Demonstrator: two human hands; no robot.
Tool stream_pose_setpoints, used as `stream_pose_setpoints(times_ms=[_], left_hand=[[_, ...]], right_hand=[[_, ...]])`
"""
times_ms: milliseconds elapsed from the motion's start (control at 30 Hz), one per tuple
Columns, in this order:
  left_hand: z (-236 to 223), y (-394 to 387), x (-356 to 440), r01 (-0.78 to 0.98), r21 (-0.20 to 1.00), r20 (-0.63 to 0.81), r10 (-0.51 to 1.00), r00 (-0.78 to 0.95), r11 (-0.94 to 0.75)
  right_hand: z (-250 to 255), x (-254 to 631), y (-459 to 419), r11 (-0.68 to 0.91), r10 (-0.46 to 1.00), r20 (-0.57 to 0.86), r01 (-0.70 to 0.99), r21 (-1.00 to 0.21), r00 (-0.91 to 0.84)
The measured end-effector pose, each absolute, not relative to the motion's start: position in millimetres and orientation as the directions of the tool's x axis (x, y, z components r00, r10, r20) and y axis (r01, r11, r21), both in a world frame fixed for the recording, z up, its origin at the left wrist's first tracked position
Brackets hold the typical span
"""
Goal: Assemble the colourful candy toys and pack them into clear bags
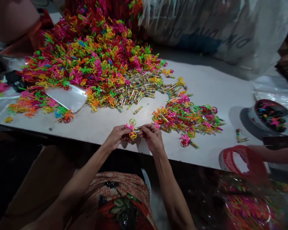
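Note:
My left hand point(118, 136) is closed on a small plastic toy point(132, 134), which has a pink figure with a green ring and a yellow ring. Close beside it, my right hand point(152, 136) pinches a thin candy tube point(138, 128), whose end meets the toy; whether the two are joined cannot be told. A single candy tube point(138, 110) lies on the table just beyond my hands. To their right is a heap of toys with tubes point(188, 116). Farther back, a pile of loose candy tubes point(133, 91) borders a large mound of bright plastic toys point(86, 60).
A clear plastic bag point(68, 97) lies at the mound's near edge, with a black phone-like object point(15, 80) farther left. Large whitish sacks point(206, 32) stand behind. At right, another person's arm point(273, 155) reaches by a red basket point(230, 159), near a bowl point(253, 116).

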State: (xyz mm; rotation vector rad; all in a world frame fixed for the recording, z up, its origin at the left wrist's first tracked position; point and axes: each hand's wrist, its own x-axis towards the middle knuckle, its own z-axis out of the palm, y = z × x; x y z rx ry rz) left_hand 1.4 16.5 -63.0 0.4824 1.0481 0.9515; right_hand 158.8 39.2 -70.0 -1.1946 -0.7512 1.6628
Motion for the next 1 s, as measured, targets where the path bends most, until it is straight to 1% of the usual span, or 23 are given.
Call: stream_pose_setpoints(times_ms=[167,267,400,467,500,567,600,633,667,700,733,767,800,833,867,900,933,1000], left_hand=[[-62,15,0,-0.441,0.713,-0.506,0.836,0.213,0.545],[-66,15,0,-0.423,0.724,-0.508,0.836,0.206,0.544],[-75,14,7,-0.370,0.783,-0.514,0.855,0.068,0.500],[-79,13,13,-0.340,0.800,-0.507,0.860,0.058,0.494],[-81,14,15,-0.314,0.809,-0.499,0.863,0.080,0.497],[-81,18,15,-0.206,0.853,-0.463,0.877,0.130,0.480],[-80,21,12,-0.110,0.894,-0.423,0.898,0.120,0.435],[-79,26,7,0.019,0.933,-0.359,0.930,0.077,0.359],[-77,32,-1,0.180,0.949,-0.264,0.964,0.012,0.258],[-75,40,-11,0.361,0.919,-0.145,0.988,-0.055,0.155],[-74,48,-21,0.537,0.840,-0.019,0.995,-0.098,0.069],[-72,58,-32,0.685,0.729,0.085,0.991,-0.105,0.010],[-71,68,-42,0.793,0.609,0.150,0.986,-0.076,-0.032],[-70,79,-50,0.864,0.500,0.177,0.984,-0.026,-0.067],[-70,88,-56,0.907,0.407,0.175,0.984,0.033,-0.103],[-70,97,-60,0.933,0.331,0.159,0.983,0.093,-0.142],[-70,104,-62,0.946,0.267,0.142,0.979,0.147,-0.181],[-71,111,-66,0.957,0.178,0.134,0.969,0.208,-0.230]], right_hand=[[-73,160,37,-0.399,0.917,-0.368,-0.336,-0.853,-0.154],[-71,159,32,-0.356,0.934,-0.331,-0.299,-0.885,-0.131],[-63,151,27,-0.207,0.978,-0.206,-0.084,-0.975,-0.022],[-59,152,29,-0.166,0.986,-0.166,0.005,-0.986,-0.016],[-58,156,31,-0.162,0.986,-0.163,0.029,-0.986,-0.030],[-56,174,38,-0.155,0.986,-0.159,0.073,-0.985,-0.049],[-54,187,43,-0.130,0.991,-0.133,0.116,-0.985,-0.020],[-51,201,49,-0.083,0.996,-0.077,0.194,-0.977,0.040],[-48,215,54,-0.025,0.993,0.014,0.314,-0.949,0.119],[-44,227,60,0.029,0.971,0.137,0.471,-0.882,0.195],[-40,235,66,0.060,0.935,0.265,0.634,-0.771,0.234],[-36,238,72,0.066,0.900,0.371,0.772,-0.632,0.227],[-33,236,77,0.060,0.883,0.431,0.867,-0.494,0.184],[-31,227,82,0.062,0.893,0.434,0.922,-0.383,0.120],[-31,213,87,0.080,0.922,0.384,0.948,-0.307,0.046],[-31,197,92,0.114,0.956,0.293,0.959,-0.261,-0.034],[-33,178,97,0.162,0.978,0.171,0.959,-0.232,-0.123],[-38,145,109,0.249,0.963,-0.060,0.953,-0.174,-0.263]])
